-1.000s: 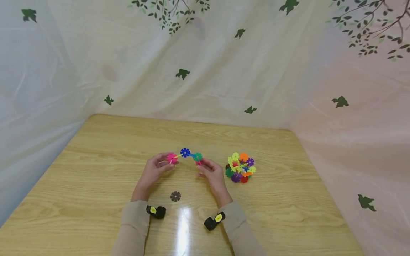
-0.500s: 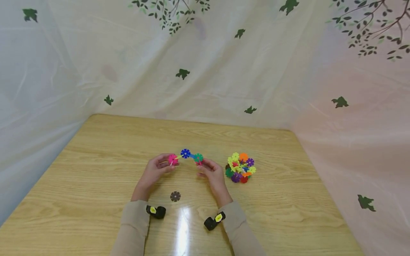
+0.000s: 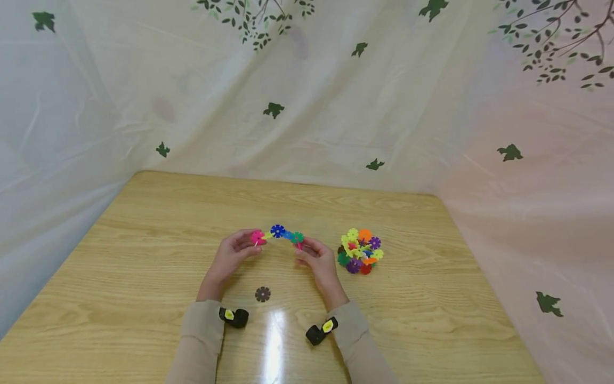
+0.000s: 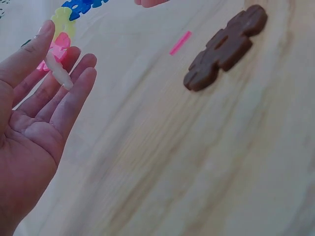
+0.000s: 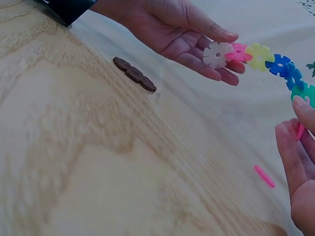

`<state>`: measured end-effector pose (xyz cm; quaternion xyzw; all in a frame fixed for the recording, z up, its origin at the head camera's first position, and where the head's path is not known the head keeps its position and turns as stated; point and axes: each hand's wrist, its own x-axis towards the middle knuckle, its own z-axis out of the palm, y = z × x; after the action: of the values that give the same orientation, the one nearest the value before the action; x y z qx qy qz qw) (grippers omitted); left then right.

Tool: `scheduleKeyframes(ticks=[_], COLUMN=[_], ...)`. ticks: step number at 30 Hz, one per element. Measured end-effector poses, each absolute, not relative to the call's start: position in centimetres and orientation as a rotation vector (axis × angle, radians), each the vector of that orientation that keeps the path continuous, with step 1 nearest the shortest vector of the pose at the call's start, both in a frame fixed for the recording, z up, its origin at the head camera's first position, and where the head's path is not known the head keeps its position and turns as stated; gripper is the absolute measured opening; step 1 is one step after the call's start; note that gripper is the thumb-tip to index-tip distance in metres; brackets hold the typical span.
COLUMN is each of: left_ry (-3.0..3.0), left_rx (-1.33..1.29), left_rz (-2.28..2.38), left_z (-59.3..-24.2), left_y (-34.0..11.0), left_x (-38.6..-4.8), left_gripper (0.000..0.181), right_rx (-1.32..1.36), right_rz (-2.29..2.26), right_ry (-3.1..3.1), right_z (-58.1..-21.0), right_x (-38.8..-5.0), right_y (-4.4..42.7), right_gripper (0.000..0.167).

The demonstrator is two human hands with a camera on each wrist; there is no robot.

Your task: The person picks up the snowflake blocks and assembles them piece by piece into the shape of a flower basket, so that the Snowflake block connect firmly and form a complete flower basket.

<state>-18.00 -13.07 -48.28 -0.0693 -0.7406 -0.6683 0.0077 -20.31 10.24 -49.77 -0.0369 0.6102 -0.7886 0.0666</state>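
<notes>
A curved chain of interlocking plastic snowflake discs is held above the table between both hands. Its dark blue disc sits near the middle, with a yellow disc to the left. My left hand pinches the left end between thumb and fingers, at a pink disc with a white disc joined to it. At the other end, my right hand grips beside a green disc; a pink disc shows partly between its fingers. A brown disc lies flat on the table between the forearms.
Right of my right hand stands a ball-like cluster of joined multicoloured discs. A thin pink strip shows near the tabletop; I cannot tell what it is. The wooden table ends at a hanging printed cloth.
The chain shifts and turns slightly between the hands, its yellow and light blue discs now showing more of their faces. Both hands stay almost still.
</notes>
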Motion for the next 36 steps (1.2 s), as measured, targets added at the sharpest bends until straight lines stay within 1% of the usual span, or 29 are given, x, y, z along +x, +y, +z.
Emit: scheduleKeyframes(ticks=[11,17,26,36], left_ry=[-2.290,-2.334,-2.341,-2.349], left_rx=[-0.244,-0.204,-0.324,-0.360], left_rz=[-2.113,-2.143,-2.179,-2.129], left_z=[-48.65,-48.36,-48.42,-48.42], left_y=[-13.20,-13.22,-13.31,-13.65], left_x=[-18.18,-18.13,-18.08,-18.06], left_gripper=[0.052,0.054,0.060,0.058], right_rx=[-0.081,-0.062,-0.058,-0.044], right_rz=[-2.413,-2.417,-2.419,-2.431], right_ry=[1.800,1.807,1.821,1.803], right_z=[-49.67,-49.58,-49.71,-49.72], right_x=[-20.32,-20.40,-20.57,-20.54], right_y=[10.07,10.10,10.19,10.27], right_gripper=[0.041,0.041,0.041,0.043])
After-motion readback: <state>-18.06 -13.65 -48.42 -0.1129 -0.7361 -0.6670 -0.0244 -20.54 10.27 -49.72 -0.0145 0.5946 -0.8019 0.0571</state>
